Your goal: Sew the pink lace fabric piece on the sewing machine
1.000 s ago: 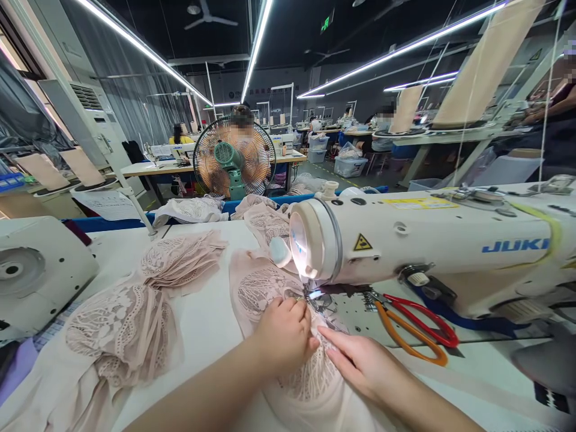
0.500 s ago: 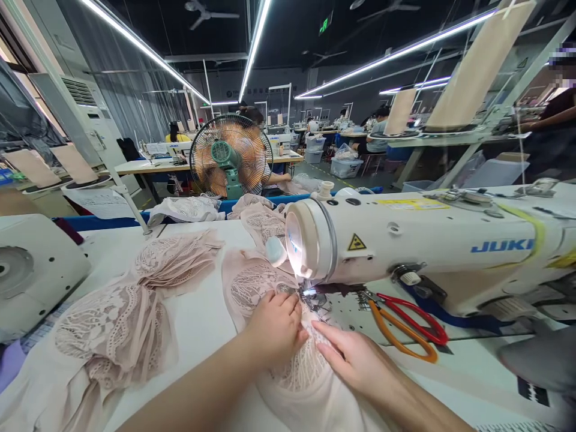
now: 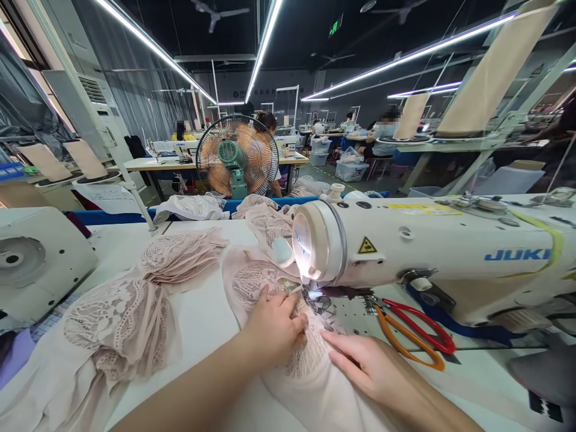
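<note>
A pale pink lace bra (image 3: pixel 308 357) lies across the sewing machine's bed, partly beneath the lit needle area. My left hand (image 3: pixel 275 324) rests on it just left of the presser foot (image 3: pixel 315 297), fingers spread over the lace. To the right, my right hand (image 3: pixel 360 360) presses the fabric with its index finger and the fingers beside it stretched out. The white sewing machine (image 3: pixel 405 234) reaches in from the right, its lamp shining on the stitching spot. Its head partly hides the needle.
Red-and-orange-handled scissors (image 3: pixel 416 333) lie right of my right hand. Stacked lace pieces (image 3: pixel 121 324) cover the left of the table. Another machine (image 3: pixel 36 264) stands at the far left. A green fan (image 3: pixel 236 159) is beyond the table, with people at other machines behind.
My left hand's fingers have spread apart on the lace. Both hands sit slightly lower relative to the presser foot. The whole view has shifted a little.
</note>
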{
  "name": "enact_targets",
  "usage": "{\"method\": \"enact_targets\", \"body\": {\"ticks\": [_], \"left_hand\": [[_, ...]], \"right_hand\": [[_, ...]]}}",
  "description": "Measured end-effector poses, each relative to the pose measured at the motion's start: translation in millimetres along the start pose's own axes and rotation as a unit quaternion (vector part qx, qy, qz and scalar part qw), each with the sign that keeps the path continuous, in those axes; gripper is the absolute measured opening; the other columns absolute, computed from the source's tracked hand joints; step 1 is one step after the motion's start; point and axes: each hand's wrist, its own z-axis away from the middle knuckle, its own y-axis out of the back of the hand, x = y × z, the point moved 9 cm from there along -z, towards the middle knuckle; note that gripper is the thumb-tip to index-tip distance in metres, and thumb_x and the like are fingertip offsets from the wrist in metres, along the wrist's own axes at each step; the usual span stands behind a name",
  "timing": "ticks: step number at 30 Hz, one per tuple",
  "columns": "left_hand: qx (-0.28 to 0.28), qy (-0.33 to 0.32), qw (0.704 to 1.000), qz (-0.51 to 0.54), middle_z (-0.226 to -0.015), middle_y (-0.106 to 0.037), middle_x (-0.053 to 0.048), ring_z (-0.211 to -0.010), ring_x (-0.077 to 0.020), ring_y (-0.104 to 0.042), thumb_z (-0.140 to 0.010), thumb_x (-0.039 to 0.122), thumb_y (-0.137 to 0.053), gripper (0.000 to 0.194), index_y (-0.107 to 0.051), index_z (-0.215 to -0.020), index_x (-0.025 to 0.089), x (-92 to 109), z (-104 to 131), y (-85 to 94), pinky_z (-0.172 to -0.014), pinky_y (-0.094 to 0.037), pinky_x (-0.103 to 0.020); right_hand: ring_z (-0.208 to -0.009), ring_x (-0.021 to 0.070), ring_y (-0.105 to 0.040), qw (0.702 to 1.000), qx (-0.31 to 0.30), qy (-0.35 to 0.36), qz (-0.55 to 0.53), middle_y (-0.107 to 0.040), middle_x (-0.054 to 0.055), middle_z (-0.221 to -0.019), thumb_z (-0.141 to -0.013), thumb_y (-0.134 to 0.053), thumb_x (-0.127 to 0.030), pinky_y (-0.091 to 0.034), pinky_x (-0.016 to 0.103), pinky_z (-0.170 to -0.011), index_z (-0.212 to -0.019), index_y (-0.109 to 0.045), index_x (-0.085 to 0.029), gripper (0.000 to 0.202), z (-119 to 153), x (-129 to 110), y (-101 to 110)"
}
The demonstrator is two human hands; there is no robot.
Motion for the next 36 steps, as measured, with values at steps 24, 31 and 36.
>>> {"method": "enact_targets", "body": {"ticks": [24,31,36], "left_hand": [[-0.183,0.244,0.951,0.051,-0.153,-0.001,-0.014,-0.137,-0.0431,-0.010,-0.061,0.043,-0.068,0.091,-0.031,-0.143,0.023,-41.3,13.8,2.3,-0.092,-0.036,-0.065],[-0.151,0.215,0.964,0.027,-0.152,-0.009,-0.018,-0.135,-0.0379,-0.026,-0.061,0.028,-0.068,0.087,-0.035,-0.141,0.019,-44.3,3.9,7.2,-0.100,-0.037,-0.049],[-0.157,0.234,0.956,0.081,-0.154,0.000,-0.014,-0.139,-0.0327,-0.017,-0.064,0.034,-0.067,0.090,-0.029,-0.144,0.020,-57.1,3.0,6.1,-0.109,-0.027,-0.041]], "right_hand": [[-0.074,0.0308,-0.068,0.976,-0.028,-0.038,0.213,-0.072,0.013,-0.085,-0.092,-0.035,-0.028,-0.043,0.032,-0.056,-0.135,-0.048,-0.015,0.047,-5.6,-26.0,9.4],[-0.068,0.0309,-0.068,0.964,-0.027,-0.082,0.250,-0.073,0.010,-0.078,-0.089,-0.043,-0.031,-0.038,0.030,-0.049,-0.131,-0.051,-0.020,0.044,-6.0,-38.8,25.3],[-0.066,0.0334,-0.068,0.959,-0.052,-0.114,0.254,-0.072,0.014,-0.078,-0.092,-0.041,-0.031,-0.036,0.031,-0.048,-0.138,-0.043,-0.018,0.048,-8.5,-35.9,20.1]]}}
